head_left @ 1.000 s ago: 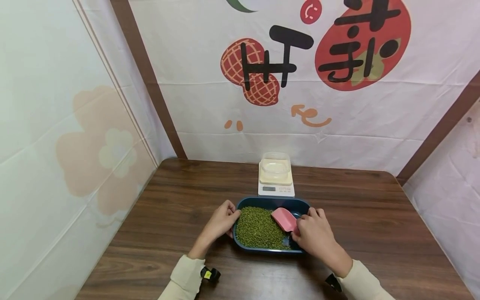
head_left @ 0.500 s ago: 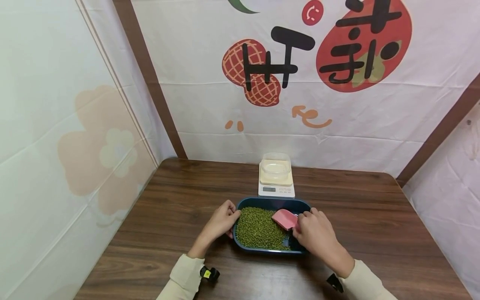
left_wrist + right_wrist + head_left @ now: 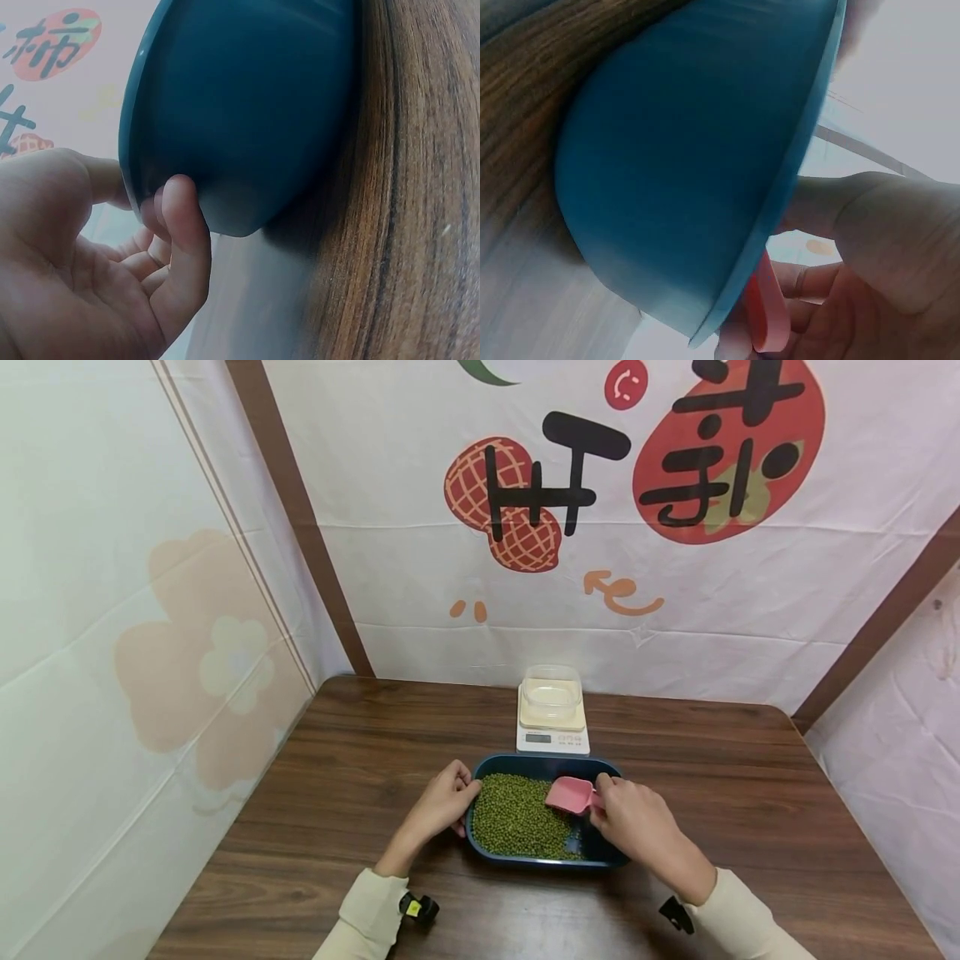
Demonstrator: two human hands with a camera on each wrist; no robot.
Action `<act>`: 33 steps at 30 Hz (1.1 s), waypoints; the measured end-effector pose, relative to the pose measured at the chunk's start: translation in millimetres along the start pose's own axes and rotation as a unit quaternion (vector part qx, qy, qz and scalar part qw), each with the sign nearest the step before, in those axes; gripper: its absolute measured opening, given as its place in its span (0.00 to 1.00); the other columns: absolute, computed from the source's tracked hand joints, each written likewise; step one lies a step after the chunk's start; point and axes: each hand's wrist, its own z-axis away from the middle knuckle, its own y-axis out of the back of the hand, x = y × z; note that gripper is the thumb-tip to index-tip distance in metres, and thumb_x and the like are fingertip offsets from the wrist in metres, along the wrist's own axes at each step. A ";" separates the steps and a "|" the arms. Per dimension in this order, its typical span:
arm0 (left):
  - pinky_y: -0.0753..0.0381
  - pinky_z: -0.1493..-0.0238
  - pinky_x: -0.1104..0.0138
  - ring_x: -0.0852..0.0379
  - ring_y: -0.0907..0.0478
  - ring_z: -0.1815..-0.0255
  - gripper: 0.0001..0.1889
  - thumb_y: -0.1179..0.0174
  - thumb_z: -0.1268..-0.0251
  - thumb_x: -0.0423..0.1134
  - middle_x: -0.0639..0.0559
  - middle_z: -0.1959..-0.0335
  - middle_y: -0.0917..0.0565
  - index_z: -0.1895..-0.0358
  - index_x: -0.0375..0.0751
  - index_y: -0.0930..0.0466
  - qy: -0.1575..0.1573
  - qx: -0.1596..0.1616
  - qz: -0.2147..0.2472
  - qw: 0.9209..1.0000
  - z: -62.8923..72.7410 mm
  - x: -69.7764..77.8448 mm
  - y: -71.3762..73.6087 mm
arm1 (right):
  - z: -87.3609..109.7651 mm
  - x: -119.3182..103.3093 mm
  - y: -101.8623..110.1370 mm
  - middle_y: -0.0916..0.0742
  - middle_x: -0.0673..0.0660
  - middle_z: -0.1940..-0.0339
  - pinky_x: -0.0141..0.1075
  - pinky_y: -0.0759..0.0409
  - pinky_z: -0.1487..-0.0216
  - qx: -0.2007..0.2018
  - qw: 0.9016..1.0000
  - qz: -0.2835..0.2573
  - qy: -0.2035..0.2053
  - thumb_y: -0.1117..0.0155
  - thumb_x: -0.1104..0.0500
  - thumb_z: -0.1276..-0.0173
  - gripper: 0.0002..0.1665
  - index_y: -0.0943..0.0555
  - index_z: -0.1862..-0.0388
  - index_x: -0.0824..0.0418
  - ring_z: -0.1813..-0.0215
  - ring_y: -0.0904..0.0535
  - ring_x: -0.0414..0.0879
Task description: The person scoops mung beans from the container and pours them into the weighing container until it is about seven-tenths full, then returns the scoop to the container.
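Observation:
A dark blue oblong tub (image 3: pixel 540 862) holds small green beans (image 3: pixel 517 820), heaped toward its left side. My left hand (image 3: pixel 445 799) pinches the tub's left rim, thumb on top; in the left wrist view its fingers bend against the tub's outer wall (image 3: pixel 247 105). My right hand (image 3: pixel 637 820) grips the handle of a pink scoop (image 3: pixel 570 795) over the right part of the tub. The scoop's bowl lies at the edge of the beans, its mouth toward the left. In the right wrist view, the handle end (image 3: pixel 769 307) sticks out past the rim between my fingers.
Right behind the tub stands a white kitchen scale (image 3: pixel 553 742) with a small display. On it sits a clear plastic container (image 3: pixel 552 693). The brown wooden table (image 3: pixel 337 827) ends at a printed cloth backdrop (image 3: pixel 405 652).
My right hand has shifted a little to the right, and the scoop has turned from slanting to nearly sideways. The left hand and the tub have stayed put.

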 end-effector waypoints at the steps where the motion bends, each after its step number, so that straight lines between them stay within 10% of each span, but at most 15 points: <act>1: 0.14 0.82 0.55 0.59 0.24 0.89 0.08 0.45 0.20 0.39 0.50 0.80 0.23 0.57 0.38 0.29 0.000 -0.001 0.000 1.000 -0.1 -0.2 0.0 | -0.8 0.4 0.7 0.26 0.51 0.81 0.35 0.35 0.80 -0.011 1.000 -0.012 -0.004 0.23 0.61 0.39 0.15 0.24 0.68 0.61 0.80 0.34 0.42; 19: 0.15 0.82 0.57 0.58 0.25 0.88 0.09 0.45 0.19 0.41 0.51 0.82 0.24 0.57 0.38 0.28 -0.006 -0.004 0.001 1.000 0.4 -7.4 -2.3 | -10.5 19.5 12.3 0.31 0.46 0.81 0.31 0.44 0.78 -0.082 0.994 -0.067 0.007 0.33 0.57 0.27 0.11 0.27 0.63 0.58 0.80 0.38 0.38; 33: 0.15 0.81 0.59 0.58 0.26 0.88 0.10 0.46 0.17 0.42 0.52 0.82 0.25 0.58 0.38 0.28 -0.009 -0.002 -0.006 1.000 0.7 -7.3 -1.7 | -18.4 41.0 25.9 0.28 0.45 0.76 0.32 0.42 0.75 -0.061 0.996 -0.018 0.057 0.31 0.56 0.30 0.08 0.22 0.64 0.55 0.77 0.37 0.38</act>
